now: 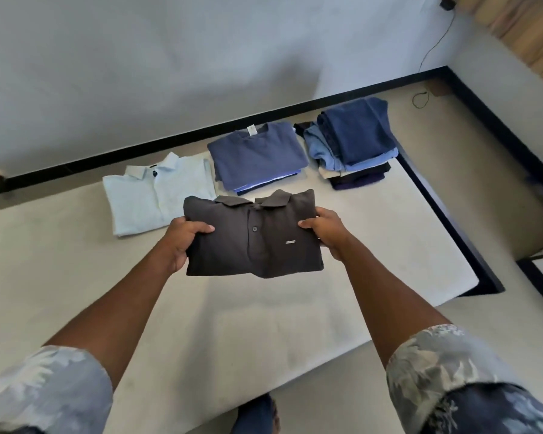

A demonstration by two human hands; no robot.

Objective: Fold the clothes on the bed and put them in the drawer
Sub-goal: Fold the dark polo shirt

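Head view, only one.

Folded dark polo (253,236) at frame centre, held over the bed (264,324). Collar points to 12 o'clock; buttons and small chest tag face up. It looks lifted clear of the mattress, with a shadow under it.

Left hand (182,242) grips the polo's 9 o'clock edge, thumb on top, fingers curled underneath. Right hand (326,231) grips the 3 o'clock edge the same way. Both arms are stretched forward, with patterned sleeves (44,389) at 7 and 5 o'clock of frame.

Three items in a row along the bed's far edge, by the wall (170,73):
- pale blue shirt (157,192), folded flat, collar up, at 10 o'clock of the polo. The polo's corner overlaps it in view.
- stack of tops (257,155) with a blue sweater on top, at 12 o'clock, just beside the pale shirt.
- taller stack (355,142) at 1 o'clock, navy on top with light denim and dark layers below, near the tops with a small gap.

Black bed frame (452,214) runs along the far and 3 o'clock sides. Thin cable (433,48) hangs down the wall at 1 o'clock of frame.
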